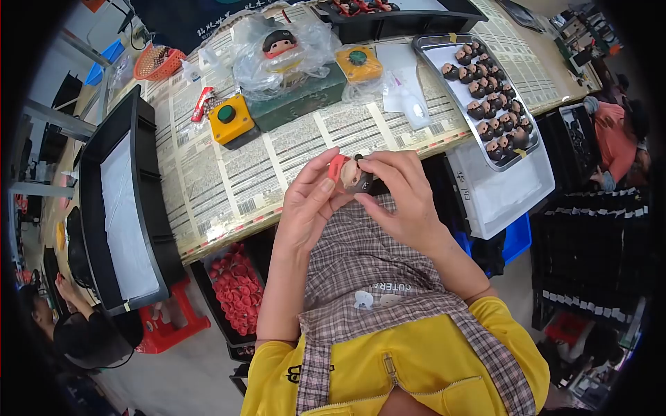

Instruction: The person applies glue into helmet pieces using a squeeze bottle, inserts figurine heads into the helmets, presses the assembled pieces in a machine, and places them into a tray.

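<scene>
Over the table's front edge, my left hand [309, 197] pinches a small red piece [338, 166]. Against it sits a doll head [352, 176] with black hair and a light face, held in the fingers of my right hand [406, 197]. The red piece and the head touch; whether they are joined cannot be made out. My fingertips cover part of both. To the right, a metal tray [430, 50] carries several similar black-haired doll heads [496, 104], some of them tipped sideways.
A fixture [295, 100] with a plastic-wrapped doll head stands mid-table between yellow button boxes [232, 119] [359, 64]. A black bin [156, 208] is at left, a bin of red pieces [236, 291] below the edge. A white bottle [415, 111] lies by the tray. Other people sit at both sides.
</scene>
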Demonstrator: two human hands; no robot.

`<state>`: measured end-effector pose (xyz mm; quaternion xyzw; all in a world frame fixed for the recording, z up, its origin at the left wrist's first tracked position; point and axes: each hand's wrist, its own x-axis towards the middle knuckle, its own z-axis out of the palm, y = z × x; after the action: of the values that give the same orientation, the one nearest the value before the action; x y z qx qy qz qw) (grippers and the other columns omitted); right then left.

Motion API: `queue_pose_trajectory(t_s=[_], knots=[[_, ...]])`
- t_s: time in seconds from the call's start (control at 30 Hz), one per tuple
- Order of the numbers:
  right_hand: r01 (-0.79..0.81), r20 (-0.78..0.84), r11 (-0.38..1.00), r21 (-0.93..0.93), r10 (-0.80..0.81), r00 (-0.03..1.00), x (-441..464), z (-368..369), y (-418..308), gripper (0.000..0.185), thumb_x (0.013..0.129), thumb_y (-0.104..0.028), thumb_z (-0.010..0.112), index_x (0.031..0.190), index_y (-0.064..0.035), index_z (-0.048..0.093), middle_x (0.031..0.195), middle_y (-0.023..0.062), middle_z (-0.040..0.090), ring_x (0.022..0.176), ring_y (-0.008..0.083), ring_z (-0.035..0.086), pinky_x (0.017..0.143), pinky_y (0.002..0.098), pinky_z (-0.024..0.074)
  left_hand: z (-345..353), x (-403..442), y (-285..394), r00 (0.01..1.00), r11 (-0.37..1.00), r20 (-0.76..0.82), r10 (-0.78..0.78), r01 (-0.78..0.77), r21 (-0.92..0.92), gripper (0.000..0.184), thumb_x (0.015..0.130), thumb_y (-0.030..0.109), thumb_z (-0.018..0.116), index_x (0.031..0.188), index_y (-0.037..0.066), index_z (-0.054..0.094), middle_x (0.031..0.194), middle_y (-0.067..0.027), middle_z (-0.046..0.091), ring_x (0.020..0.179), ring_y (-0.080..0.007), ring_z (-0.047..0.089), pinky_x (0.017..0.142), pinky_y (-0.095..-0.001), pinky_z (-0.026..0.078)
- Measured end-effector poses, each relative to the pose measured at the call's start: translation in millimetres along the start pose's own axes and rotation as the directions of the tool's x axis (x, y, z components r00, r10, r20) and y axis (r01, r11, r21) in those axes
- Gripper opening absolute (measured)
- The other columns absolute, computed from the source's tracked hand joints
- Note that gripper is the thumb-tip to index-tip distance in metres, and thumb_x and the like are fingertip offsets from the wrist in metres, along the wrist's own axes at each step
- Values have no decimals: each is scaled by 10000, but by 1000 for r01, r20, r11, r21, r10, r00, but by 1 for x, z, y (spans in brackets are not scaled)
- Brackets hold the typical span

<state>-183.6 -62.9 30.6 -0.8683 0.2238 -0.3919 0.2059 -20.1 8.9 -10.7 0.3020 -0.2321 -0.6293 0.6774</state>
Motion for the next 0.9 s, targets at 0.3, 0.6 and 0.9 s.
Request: queue_pose_trajectory(t_s=[0.3,0.6,0.9], knots=[[-4,0,1000,-16,4,1000,-2,5,0,496,654,-34,747,1118,-3,574,1069,144,562,944,316,545,792,385,470,3,-1,1,1000,1000,1,-11,11,4,429,933,101,561,1336,31,434,1230,-106,562,1108,-203,581,904,-356,526],[20,-43,1000,-3,-21,999,-7,9,4,500,670,-23,746,1145,5,593,1085,150,581,906,307,566,761,373,486,13,-3,-2,997,994,-50,58,-53,98,453,921,114,585,1340,27,437,1227,-102,568,1074,-177,588,873,-322,532],[157,-92,986,-54,-162,983,-9,15,1,595,674,-85,742,1206,69,524,1103,200,569,947,358,562,826,405,489,30,-15,-10,980,981,-104,167,-155,117,360,893,-3,586,1225,59,463,1160,-69,561,1086,-150,545,888,-303,491]])
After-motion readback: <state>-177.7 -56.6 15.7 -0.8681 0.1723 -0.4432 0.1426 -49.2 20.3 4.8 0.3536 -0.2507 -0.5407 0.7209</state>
